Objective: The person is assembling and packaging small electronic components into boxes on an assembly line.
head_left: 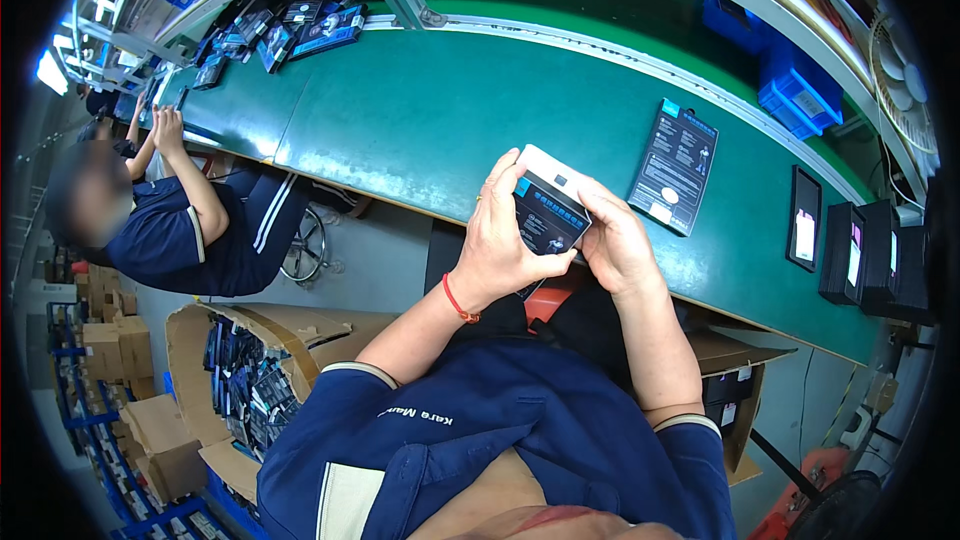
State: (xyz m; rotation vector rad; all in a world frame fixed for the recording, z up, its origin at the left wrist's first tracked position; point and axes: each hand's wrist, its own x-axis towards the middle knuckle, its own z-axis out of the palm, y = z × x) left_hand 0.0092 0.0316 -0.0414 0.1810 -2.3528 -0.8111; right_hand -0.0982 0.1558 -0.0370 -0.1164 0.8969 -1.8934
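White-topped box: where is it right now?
Head view, just right of centre: the white-topped box is held between the left hand and right hand, left of the dark box lying on the green table.

Place: factory packing workshop
Tabletop [420,100]: long, green, retail packages [330,28] heaped at one end
Open carton [188,360]: crammed with flat packs [262,388]
Co-worker [165,240]: seated alongside
Storage rack [92,421]: brown boxes [103,350]

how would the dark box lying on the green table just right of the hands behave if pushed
The dark box would probably slide rather than tip, since it lies on its broad face on the smooth-looking green table. It is likely fairly stiff, as its face looks flat. Its weight is hard to judge: any contents are hidden.
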